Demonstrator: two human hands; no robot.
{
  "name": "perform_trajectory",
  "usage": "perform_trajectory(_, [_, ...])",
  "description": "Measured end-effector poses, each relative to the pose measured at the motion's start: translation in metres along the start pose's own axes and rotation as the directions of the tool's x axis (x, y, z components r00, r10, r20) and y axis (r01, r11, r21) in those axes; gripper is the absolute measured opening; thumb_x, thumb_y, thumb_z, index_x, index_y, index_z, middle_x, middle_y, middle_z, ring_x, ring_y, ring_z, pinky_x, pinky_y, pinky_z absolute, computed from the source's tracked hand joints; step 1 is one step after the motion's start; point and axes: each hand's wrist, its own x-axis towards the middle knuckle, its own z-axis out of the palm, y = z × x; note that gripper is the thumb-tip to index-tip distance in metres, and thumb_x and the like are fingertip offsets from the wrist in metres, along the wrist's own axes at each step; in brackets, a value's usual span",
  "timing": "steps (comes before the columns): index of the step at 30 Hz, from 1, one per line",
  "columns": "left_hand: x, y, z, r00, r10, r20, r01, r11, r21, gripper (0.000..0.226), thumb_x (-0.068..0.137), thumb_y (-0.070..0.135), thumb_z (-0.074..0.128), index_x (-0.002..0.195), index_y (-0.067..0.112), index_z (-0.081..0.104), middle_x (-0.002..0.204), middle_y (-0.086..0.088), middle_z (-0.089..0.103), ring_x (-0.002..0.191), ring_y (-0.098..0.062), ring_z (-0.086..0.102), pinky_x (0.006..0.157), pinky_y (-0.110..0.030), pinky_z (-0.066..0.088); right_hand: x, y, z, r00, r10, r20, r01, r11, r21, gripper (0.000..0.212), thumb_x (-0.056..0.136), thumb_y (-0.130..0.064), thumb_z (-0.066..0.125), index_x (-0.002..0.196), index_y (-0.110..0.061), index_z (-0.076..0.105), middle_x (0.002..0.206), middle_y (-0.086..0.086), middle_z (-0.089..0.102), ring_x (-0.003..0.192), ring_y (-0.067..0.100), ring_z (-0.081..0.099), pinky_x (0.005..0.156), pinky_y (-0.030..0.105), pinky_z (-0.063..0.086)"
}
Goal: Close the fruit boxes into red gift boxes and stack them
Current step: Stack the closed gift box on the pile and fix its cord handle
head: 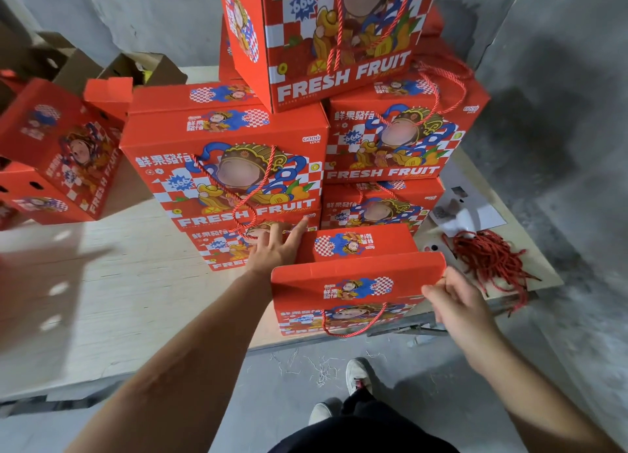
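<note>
At the surface's (119, 282) left edge, unfinished boxes (61, 153) are still waiting with flaps up, beside open room. Your left hand (272, 248) is resting spread-fingered against the closed stack (231, 160). Your right hand (455, 303) is gripping the front gift box's (353, 289) right corner near the surface's front edge, cords (489, 259) crowding rightward.

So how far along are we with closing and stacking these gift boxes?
Done: several closed boxes form the stack. In hand: the front box, right hand gripping its corner, left hand open beside it. Left: stack it, then the open boxes at left.
</note>
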Motion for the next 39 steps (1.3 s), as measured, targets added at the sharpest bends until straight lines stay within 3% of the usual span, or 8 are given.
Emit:
perform_trajectory(5, [-0.012, 0.002, 0.001, 0.967, 0.132, -0.218, -0.12, 0.991, 0.065, 0.094, 0.092, 0.056, 0.067, 0.165, 0.034, 0.011, 0.151, -0.011, 0.039, 0.142, -0.043, 0.038, 0.122, -0.058, 0.023, -0.009, 0.022, 0.005, 0.995, -0.099, -0.019, 0.1, 0.989, 0.105, 0.04, 0.078, -0.059, 0.069, 0.087, -0.023, 0.057, 0.066, -0.011, 0.047, 0.067, 0.016, 0.05, 0.073, 0.058, 0.05])
perform_trajectory(9, [-0.016, -0.006, -0.001, 0.839, 0.428, -0.337, -0.471, 0.88, -0.055, 0.067, 0.088, 0.028, 0.078, 0.149, 0.027, 0.05, 0.143, -0.005, 0.058, 0.129, -0.036, 0.056, 0.106, -0.055, 0.048, -0.014, 0.031, 0.009, 0.984, -0.168, -0.059, 0.173, 0.981, 0.085, 0.054, 0.078, -0.085, 0.061, 0.088, -0.033, 0.057, 0.069, -0.014, 0.051, 0.067, 0.011, 0.055, 0.073, 0.049, 0.051])
perform_trajectory(14, [-0.013, -0.014, -0.011, 0.839, 0.46, -0.291, -0.509, 0.853, -0.118, 0.049, 0.103, 0.046, 0.06, 0.148, 0.029, 0.057, 0.146, 0.0, 0.061, 0.13, -0.028, 0.06, 0.099, -0.052, 0.055, -0.013, 0.02, 0.016, 0.972, -0.18, -0.15, 0.189, 0.981, 0.05, 0.045, 0.089, -0.087, 0.037, 0.081, -0.045, 0.053, 0.073, -0.018, 0.057, 0.063, 0.002, 0.055, 0.066, 0.035, 0.046])
perform_trajectory(20, [-0.017, -0.015, -0.007, 0.925, 0.38, -0.018, -0.371, 0.89, -0.263, 0.054, 0.104, 0.065, 0.03, 0.153, 0.047, 0.042, 0.168, 0.017, 0.026, 0.158, -0.01, 0.01, 0.128, -0.05, -0.002, 0.018, 0.0, 0.012, 0.932, -0.308, -0.194, 0.308, 0.951, -0.03, 0.01, 0.103, -0.052, 0.05, 0.106, -0.046, 0.057, 0.094, -0.031, 0.06, 0.087, -0.008, 0.058, 0.073, 0.004, 0.041])
perform_trajectory(24, [-0.033, 0.001, -0.015, 0.995, 0.097, -0.001, -0.052, 0.52, -0.852, 0.043, 0.1, 0.063, 0.025, 0.096, 0.077, 0.065, 0.115, 0.054, 0.052, 0.127, 0.036, 0.016, 0.121, -0.04, -0.01, 0.036, -0.004, 0.018, 0.894, -0.416, -0.166, 0.372, 0.896, -0.241, 0.026, 0.108, -0.017, 0.049, 0.128, -0.014, 0.064, 0.123, 0.001, 0.061, 0.117, 0.014, 0.058, 0.097, 0.005, 0.035])
perform_trajectory(28, [-0.029, -0.005, -0.021, 0.993, 0.043, 0.107, 0.09, 0.288, -0.953, 0.075, 0.099, 0.072, 0.024, 0.127, 0.024, 0.074, 0.143, 0.005, 0.065, 0.141, -0.016, 0.051, 0.118, -0.038, 0.035, 0.041, -0.009, 0.021, 0.825, -0.548, -0.138, 0.413, 0.752, -0.514, 0.039, 0.104, -0.018, 0.053, 0.14, -0.011, 0.062, 0.135, 0.01, 0.058, 0.123, 0.033, 0.052, 0.11, 0.029, 0.036])
perform_trajectory(33, [-0.033, 0.005, -0.027, 0.951, 0.264, -0.164, -0.303, 0.902, -0.307, 0.07, 0.085, 0.086, 0.046, 0.127, 0.034, 0.069, 0.132, 0.011, 0.065, 0.121, -0.017, 0.058, 0.107, -0.043, 0.044, 0.015, 0.014, 0.045, 0.849, -0.479, 0.223, 0.495, 0.574, -0.652, 0.085, 0.091, -0.062, 0.059, 0.159, -0.016, 0.037, 0.167, 0.0, 0.031, 0.156, 0.03, 0.02, 0.125, 0.054, 0.022])
perform_trajectory(39, [-0.06, 0.04, 0.022, 0.931, 0.241, -0.273, -0.204, 0.966, 0.159, 0.103, 0.063, 0.084, 0.07, 0.147, 0.03, 0.045, 0.134, 0.001, 0.051, 0.115, -0.029, 0.05, 0.102, -0.047, 0.043, 0.041, -0.001, 0.048, 0.814, -0.525, 0.249, 0.474, 0.352, -0.807, 0.11, 0.047, -0.08, 0.082, 0.134, -0.021, 0.051, 0.131, -0.003, 0.051, 0.119, 0.029, 0.047, 0.104, 0.046, 0.036])
